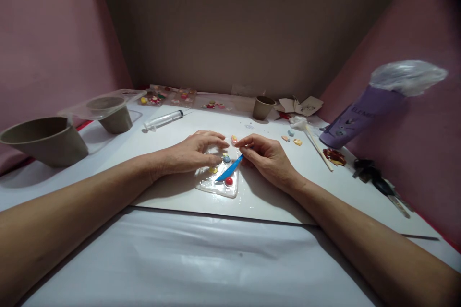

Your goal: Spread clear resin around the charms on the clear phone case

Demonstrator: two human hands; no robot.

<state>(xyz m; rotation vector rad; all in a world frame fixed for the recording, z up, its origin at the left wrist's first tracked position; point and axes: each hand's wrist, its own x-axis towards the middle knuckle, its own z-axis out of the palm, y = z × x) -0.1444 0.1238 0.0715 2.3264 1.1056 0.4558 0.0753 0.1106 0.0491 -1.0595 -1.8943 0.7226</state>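
Note:
A clear, glossy phone case (216, 188) lies on the white board, with small charms stuck or resting on it. Among these are a round red charm (229, 181), a blue one (226, 159) and a yellow one (213, 170). My left hand (201, 151) rests at the case's left side, fingers apart and holding nothing I can see. Pinched in my right hand (264, 156) is a blue plastic knife (230, 169), its blade slanting down-left over the case. A small orange-pink charm (234, 139) sits by my right fingertips.
Left stand brown pots (43, 141) and a clear lid (122, 93); a syringe (163, 121) lies nearby. Bags of charms (154, 97) and another pot (263, 108) line the back. Right are loose charms (297, 142), a stick (320, 147) and a purple tumbler (360, 115).

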